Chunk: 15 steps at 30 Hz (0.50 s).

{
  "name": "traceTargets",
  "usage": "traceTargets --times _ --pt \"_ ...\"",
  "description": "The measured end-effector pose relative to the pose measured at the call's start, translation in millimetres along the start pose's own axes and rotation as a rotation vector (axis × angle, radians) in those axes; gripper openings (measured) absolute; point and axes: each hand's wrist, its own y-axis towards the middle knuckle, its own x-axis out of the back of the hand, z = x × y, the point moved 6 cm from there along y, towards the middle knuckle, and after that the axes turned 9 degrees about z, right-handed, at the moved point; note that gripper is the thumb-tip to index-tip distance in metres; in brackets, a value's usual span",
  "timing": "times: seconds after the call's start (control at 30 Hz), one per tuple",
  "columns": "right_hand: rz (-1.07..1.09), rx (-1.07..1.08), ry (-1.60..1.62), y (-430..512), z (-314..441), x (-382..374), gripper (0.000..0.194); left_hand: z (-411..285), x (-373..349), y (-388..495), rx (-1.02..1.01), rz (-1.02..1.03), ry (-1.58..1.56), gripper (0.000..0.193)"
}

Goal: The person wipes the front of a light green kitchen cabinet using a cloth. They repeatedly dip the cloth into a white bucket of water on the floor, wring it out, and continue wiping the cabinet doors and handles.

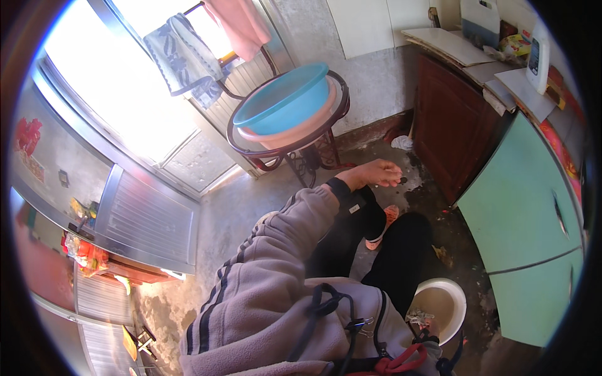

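My left hand (376, 174) reaches out past my knee over the floor, its fingers loosely bent and no held thing visible. A small dark spot shows by its fingertips; whether it is on the floor or at the hand is unclear. Low on the right, my right hand (430, 325) is partly hidden by my sleeve and clothing. It grips a wet, greyish cloth (415, 316) at the near side of a white bucket (460, 301). Murky brown water (435, 301) stands in the bucket, beside my leg.
A blue basin (287, 105) rests tilted in a pink basin (277, 140) on a metal washstand (345, 105). Right stand a dark red cabinet door (456, 127) and a pale green cabinet (522, 188). Towels (181, 56) hang by the bright doorway. The concrete floor (235, 207) has wet patches.
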Motion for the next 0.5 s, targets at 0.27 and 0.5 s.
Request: traceTargets --times 0.27,0.5 --pt "0.012 0.046 0.014 -10.4 5.6 16.2 0.025 29.8 -0.3 7.7 0.129 0.011 -0.125 0.042" --pt "0.026 0.066 0.02 -11.7 -9.4 31.2 0.025 34.5 4.9 6.7 -0.126 0.036 -0.334 0.04"
